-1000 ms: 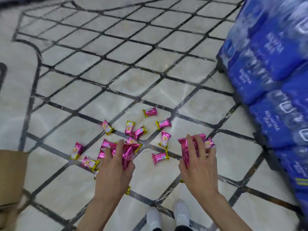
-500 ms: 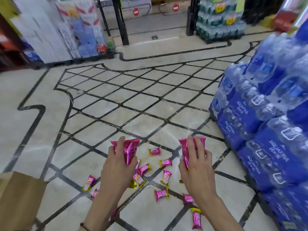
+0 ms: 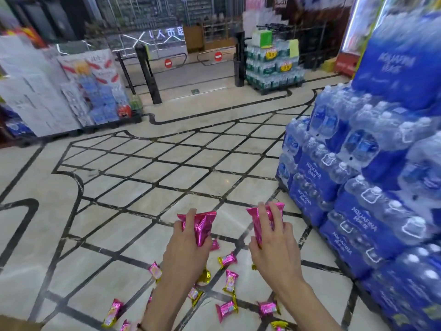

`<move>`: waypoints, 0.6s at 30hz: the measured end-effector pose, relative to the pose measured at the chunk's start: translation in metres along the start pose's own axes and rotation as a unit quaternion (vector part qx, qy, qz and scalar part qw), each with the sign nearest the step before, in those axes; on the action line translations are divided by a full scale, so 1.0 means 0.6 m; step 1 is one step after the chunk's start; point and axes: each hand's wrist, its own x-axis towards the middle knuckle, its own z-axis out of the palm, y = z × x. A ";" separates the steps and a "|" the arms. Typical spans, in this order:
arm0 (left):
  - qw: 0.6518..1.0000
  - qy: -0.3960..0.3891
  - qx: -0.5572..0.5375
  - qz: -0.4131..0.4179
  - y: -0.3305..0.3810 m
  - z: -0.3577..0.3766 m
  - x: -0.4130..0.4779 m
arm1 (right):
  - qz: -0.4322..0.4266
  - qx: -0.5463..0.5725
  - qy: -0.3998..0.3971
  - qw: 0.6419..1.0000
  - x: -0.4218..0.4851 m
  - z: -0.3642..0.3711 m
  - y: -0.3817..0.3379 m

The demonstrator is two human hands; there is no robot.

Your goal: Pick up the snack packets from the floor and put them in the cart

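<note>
My left hand [image 3: 185,249] grips a bunch of shiny pink snack packets [image 3: 201,224], held up above the floor. My right hand [image 3: 274,244] grips another pink bunch [image 3: 256,222] at about the same height. Several small pink and yellow packets lie scattered on the tiled floor below both hands, among them one [image 3: 228,259] between my wrists, one [image 3: 231,280] lower down, one [image 3: 225,310] near the bottom and one [image 3: 112,315] at the lower left. No cart shows in this view.
A tall stack of blue water-bottle packs [image 3: 358,187] stands close on the right. A brown cardboard edge [image 3: 14,326] shows at the bottom left corner. Gate posts [image 3: 148,72], a far pallet of bottles [image 3: 274,65] and a display [image 3: 95,89] line the back.
Both hands have risen from the floor with their bunches of packets. My head has tilted up, so the shop's back and more of the bottle stack have come into view.
</note>
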 end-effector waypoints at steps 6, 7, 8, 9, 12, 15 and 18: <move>0.992 -0.069 -0.017 0.104 0.042 0.025 0.001 | 0.099 -0.052 0.036 0.993 -0.066 -0.054 0.015; 0.989 -0.082 -0.017 0.123 0.050 0.031 -0.003 | 0.118 -0.061 0.042 0.990 -0.082 -0.062 0.020; 0.985 -0.096 -0.019 0.144 0.060 0.037 -0.008 | 0.138 -0.067 0.045 0.987 -0.100 -0.071 0.025; 0.980 -0.111 -0.022 0.165 0.070 0.042 -0.015 | 0.159 -0.073 0.047 0.983 -0.119 -0.079 0.031; 0.963 -0.151 -0.021 0.221 0.109 0.066 -0.044 | 0.225 -0.099 0.056 0.968 -0.185 -0.107 0.050; 0.940 -0.188 -0.025 0.285 0.163 0.095 -0.092 | 0.305 -0.115 0.068 0.943 -0.264 -0.141 0.078; 0.907 -0.238 -0.045 0.344 0.220 0.124 -0.161 | 0.372 -0.136 0.092 0.913 -0.352 -0.179 0.107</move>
